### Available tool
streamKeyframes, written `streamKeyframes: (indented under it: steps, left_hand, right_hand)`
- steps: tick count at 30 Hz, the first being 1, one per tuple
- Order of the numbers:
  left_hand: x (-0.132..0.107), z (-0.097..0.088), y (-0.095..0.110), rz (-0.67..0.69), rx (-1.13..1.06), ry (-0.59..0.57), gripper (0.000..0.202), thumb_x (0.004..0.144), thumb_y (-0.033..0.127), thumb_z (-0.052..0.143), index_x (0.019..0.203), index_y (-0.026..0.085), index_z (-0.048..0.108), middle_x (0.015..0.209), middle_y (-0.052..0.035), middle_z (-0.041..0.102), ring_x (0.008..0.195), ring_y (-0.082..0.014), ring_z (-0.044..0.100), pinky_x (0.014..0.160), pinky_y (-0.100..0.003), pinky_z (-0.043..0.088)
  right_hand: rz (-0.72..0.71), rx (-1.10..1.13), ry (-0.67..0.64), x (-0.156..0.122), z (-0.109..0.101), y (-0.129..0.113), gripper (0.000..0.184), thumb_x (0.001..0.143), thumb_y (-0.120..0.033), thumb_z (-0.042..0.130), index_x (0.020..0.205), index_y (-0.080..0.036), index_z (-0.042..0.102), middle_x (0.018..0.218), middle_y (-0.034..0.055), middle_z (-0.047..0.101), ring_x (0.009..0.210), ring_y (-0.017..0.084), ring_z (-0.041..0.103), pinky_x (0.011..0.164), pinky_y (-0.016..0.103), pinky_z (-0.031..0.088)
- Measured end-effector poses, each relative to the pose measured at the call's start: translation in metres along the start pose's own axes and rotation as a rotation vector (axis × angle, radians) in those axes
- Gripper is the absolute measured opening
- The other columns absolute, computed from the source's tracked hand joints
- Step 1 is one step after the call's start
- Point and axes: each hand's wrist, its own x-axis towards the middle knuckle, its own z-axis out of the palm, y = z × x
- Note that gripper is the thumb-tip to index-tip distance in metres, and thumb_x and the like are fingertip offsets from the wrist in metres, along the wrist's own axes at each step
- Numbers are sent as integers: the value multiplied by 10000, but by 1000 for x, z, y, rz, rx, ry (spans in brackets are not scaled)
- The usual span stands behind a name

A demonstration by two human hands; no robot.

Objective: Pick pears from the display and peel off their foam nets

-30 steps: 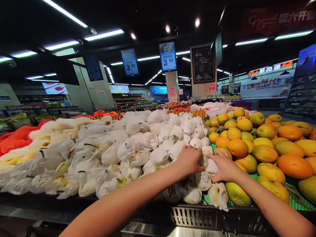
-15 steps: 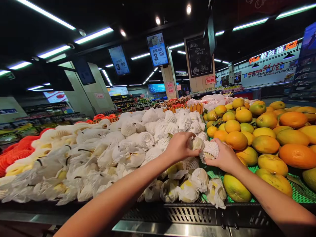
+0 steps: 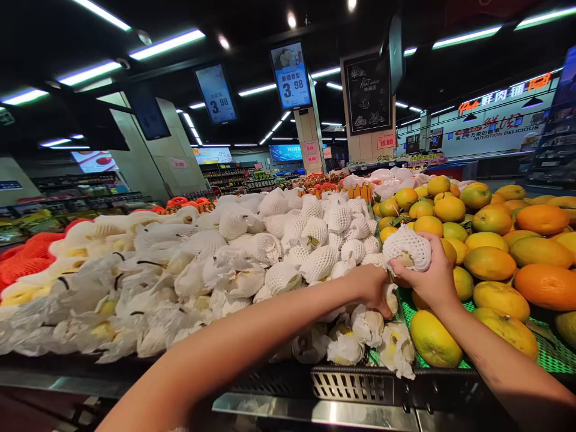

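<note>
Raised at the edge of the pears, my right hand is closed around a pear in a white foam net, its wrapped end turned toward me. Just below and to the left, my left hand reaches down with fingers curled over a paper-wrapped pear, which is partly hidden by the hand. Around it lie more pears in white foam nets and several in thin, torn white paper. A paper-wrapped pear rests at the front corner, on the green mesh liner.
Orange and green-yellow citrus are heaped on the right. A black slotted crate edge and a metal rail run along the front. Longer paper-wrapped fruit and red-netted fruit fill the left. Price screens hang above.
My right hand has lifted the foam-netted pear slightly and turned it. My left hand has moved away from it, down and right, no longer holding its earlier pear up, and onto the lower pears.
</note>
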Motion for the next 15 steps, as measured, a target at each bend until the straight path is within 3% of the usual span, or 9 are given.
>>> streamKeyframes:
  steps: [3,6,9,12,15]
  left_hand:
    - [7,3,5,-27,12,-72,656,652,447,880,1199,159,660,1150,-98,712,1104,-322,652,889,-345,522]
    - [-1,1,6,-72,-81,-26,736,657,465,885,1261,153,602,1171,-96,702,1083,-299,662,898,-331,533]
    - [-27,-4,6,-113,-133,108,736,749,496,803,1315,127,511,1265,-123,630,1115,-298,636,942,-370,536]
    - [-63,-3,12,-152,-4,243,636,821,391,666,1336,89,448,1387,-183,475,1194,-337,575,1001,-458,521]
    - [-90,8,20,-119,77,139,666,771,365,647,1325,55,446,1355,-195,463,1230,-357,537,1047,-475,506]
  right_hand:
    - [-13,-4,13,1,0,0,752,639,-598,798,1205,-189,518,1031,58,625,884,240,611,697,310,485]
    - [-21,-6,20,2,1,0,750,641,-591,803,1204,-185,520,1031,64,629,886,243,611,696,311,492]
    - [-46,-4,20,1,0,0,748,649,-583,810,1213,-185,523,1048,69,636,907,250,615,715,317,501]
    - [-67,-17,13,0,-1,0,736,656,-590,810,1207,-192,527,1044,59,634,893,241,612,706,310,494]
    - [-67,-3,2,-1,0,0,725,652,-585,815,1191,-195,528,1032,50,626,875,227,604,689,296,486]
